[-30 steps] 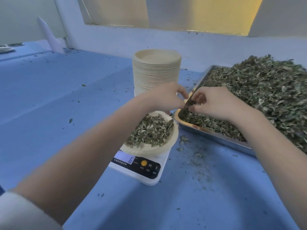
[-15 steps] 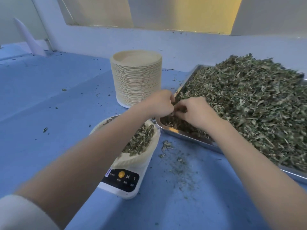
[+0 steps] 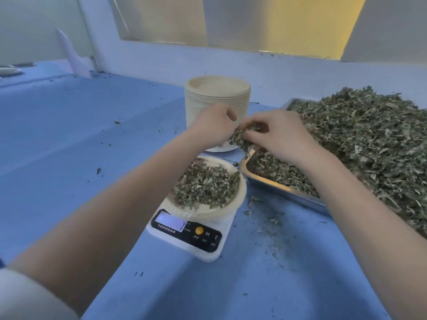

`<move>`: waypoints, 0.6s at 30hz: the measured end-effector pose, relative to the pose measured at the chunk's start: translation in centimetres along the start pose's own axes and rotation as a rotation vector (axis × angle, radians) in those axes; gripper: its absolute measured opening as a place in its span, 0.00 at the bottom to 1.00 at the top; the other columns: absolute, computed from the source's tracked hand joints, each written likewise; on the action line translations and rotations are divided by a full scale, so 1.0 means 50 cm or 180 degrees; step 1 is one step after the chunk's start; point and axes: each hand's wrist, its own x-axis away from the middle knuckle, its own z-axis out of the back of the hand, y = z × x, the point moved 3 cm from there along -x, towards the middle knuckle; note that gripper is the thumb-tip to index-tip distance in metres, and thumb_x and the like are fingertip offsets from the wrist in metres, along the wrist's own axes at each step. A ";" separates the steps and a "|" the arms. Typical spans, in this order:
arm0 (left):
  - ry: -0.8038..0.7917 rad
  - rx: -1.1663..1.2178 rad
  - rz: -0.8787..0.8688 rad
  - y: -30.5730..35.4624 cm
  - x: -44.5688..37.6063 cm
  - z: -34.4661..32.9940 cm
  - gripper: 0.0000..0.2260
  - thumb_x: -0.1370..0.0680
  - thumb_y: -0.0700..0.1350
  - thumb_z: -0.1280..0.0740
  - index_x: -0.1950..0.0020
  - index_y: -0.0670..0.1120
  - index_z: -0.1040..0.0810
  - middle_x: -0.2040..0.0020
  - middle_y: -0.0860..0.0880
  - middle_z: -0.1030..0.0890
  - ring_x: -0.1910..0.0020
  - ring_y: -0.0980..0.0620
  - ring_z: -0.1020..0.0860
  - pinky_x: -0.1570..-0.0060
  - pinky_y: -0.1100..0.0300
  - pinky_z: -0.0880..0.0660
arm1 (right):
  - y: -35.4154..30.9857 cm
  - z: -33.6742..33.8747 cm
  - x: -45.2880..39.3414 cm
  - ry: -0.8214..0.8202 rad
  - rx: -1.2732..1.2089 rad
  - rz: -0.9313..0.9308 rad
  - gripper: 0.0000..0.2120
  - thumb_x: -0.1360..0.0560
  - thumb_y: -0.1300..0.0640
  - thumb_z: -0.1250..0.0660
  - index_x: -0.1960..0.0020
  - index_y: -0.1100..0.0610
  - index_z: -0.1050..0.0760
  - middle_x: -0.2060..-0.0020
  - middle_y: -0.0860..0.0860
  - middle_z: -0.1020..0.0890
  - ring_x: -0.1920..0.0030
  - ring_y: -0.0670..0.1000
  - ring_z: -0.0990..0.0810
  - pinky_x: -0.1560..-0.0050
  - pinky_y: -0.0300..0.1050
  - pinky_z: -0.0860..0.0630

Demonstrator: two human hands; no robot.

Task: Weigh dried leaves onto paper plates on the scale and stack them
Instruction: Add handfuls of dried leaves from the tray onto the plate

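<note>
Here, both hands meet above the near corner of the metal tray [image 3: 272, 184], between the tray and the stack of empty paper plates [image 3: 217, 98]. The left hand [image 3: 213, 125] and the right hand [image 3: 280, 135] each curl their fingers around one shared clump of dried leaves [image 3: 242, 137], so both grips are closed on it. The filled paper plate [image 3: 238, 202] sits on the scale [image 3: 191, 234] just in front of the hands, heaped with leaves; the display is lit, its reading only partly legible. The main pile [image 3: 369, 144] fills the tray to the right, and crumbs lie scattered on the blue tabletop [image 3: 69, 146]. The leaves appear very light, brittle and loose: a clump likely sheds fragments if squeezed hard or carried far, so a soft cupped pinch from above probably suits. The plate appears thin and flexible under load; it is probably best lifted by opposite rim edges, kept level.
</note>
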 end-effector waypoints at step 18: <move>-0.0020 -0.0153 0.0261 -0.101 0.072 0.090 0.13 0.25 0.35 0.41 0.56 0.50 0.22 0.50 0.46 0.20 0.64 0.49 0.27 0.71 0.61 0.31 | -0.048 -0.072 -0.004 -0.0802 0.0107 -0.0120 0.08 0.22 0.51 0.36 0.46 0.47 0.21 0.59 0.42 0.21 0.62 0.35 0.25 0.66 0.29 0.32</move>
